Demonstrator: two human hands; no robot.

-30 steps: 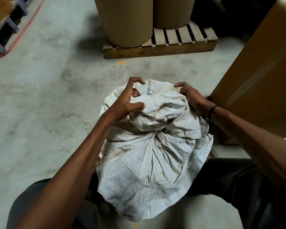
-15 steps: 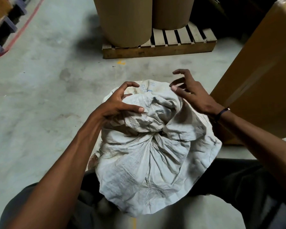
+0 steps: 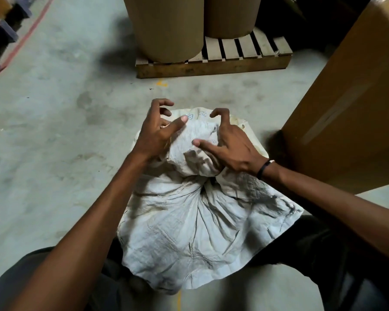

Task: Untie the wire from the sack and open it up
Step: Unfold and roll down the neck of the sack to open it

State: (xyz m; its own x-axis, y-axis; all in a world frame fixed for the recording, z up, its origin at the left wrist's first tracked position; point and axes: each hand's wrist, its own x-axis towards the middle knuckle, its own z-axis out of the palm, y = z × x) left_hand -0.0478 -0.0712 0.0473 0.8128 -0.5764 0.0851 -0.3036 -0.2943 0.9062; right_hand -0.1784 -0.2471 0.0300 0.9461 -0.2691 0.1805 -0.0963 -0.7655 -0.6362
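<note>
The sack (image 3: 189,221) is of white woven plastic cloth, much creased and a little dirty, and it stands on the grey concrete floor (image 3: 54,131) between the knees of the person. Its neck is pulled together in the middle, where many folds run to one point, and above this point the loose top is a rumpled lump. The wire itself I cannot see from here.

The left hand (image 3: 155,135) is on the left side of the lump with its fingers curled like a claw and its thumb laid on the cloth; it is spread, not closed on anything. The right hand (image 3: 231,144) lies on top of the lump, fingers apart and bent, thumb pointing left, also gripping nothing. On the right wrist is one dark band (image 3: 262,168).

Behind are two round drums (image 3: 166,28) of brown cardboard, smooth, on one wooden pallet (image 3: 211,66) of rough slats. One big cardboard box (image 3: 350,104) stands at the right, and one red line (image 3: 29,34) runs on the floor at the far left.

Half a second before, the right hand was lifted off the sack at the far right side; now it has come down onto the lump, nearer to the left hand, and the left hand has gone up a little
</note>
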